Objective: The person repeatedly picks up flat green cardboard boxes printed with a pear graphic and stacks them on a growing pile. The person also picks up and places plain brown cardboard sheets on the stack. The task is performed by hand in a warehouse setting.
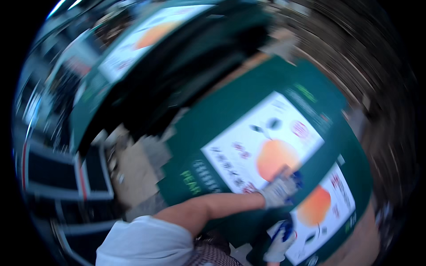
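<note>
Right of centre, we have a green carton sheet (239, 95) laid out, printed with orange fruit. Our left hand (281, 189), gloved in white and blue, lies over the lower edge of the larger fruit picture (262, 142); blur means we cannot tell whether it grips. Just below, our right hand (280, 243), gloved alike, meets the smaller picture (316, 206), its grasp equally unclear to us. Up to the left, we spot another green carton (148, 40).
</note>
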Demonstrator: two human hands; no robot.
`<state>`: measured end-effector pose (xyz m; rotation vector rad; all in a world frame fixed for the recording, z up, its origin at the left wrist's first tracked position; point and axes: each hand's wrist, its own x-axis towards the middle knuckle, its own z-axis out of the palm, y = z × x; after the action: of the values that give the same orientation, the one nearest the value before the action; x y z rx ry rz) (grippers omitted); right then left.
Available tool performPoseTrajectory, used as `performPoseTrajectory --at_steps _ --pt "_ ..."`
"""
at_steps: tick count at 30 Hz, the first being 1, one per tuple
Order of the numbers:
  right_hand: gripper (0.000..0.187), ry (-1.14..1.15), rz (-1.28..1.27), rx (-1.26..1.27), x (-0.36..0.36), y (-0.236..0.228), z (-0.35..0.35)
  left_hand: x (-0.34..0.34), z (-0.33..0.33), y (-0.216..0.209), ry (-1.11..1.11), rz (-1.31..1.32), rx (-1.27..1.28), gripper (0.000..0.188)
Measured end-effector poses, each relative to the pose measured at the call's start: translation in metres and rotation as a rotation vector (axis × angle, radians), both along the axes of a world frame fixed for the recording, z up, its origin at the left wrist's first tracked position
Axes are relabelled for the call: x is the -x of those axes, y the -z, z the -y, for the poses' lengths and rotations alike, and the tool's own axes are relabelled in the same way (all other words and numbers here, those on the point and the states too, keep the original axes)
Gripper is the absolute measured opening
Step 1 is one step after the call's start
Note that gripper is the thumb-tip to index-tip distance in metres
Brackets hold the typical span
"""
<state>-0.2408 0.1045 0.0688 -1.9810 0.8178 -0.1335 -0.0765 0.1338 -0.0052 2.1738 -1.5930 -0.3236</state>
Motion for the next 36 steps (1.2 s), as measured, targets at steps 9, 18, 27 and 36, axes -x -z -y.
performPoseTrajectory --at_steps 9,18,27,36 --pt "0.049 -0.199 0.173 0.623 -0.147 0.109 0.138 0.040 -0.002 0.012 -0.160 -0.017 0.116 0.056" --pt "0.052 0.054 0.061 0.906 -0.215 0.124 0.213 0.003 -0.004 0.000 -0.096 0.056 0.025 0.056" --pt "0.047 0.312 0.696 -0.103 -0.099 0.089 0.076 -0.002 -0.003 0.006 -0.154 0.317 -0.057 0.060" --pt "0.042 1.305 0.579 -0.095 0.214 0.075 0.059 -0.002 -0.030 -0.001 -0.136 0.330 -0.091 0.061"
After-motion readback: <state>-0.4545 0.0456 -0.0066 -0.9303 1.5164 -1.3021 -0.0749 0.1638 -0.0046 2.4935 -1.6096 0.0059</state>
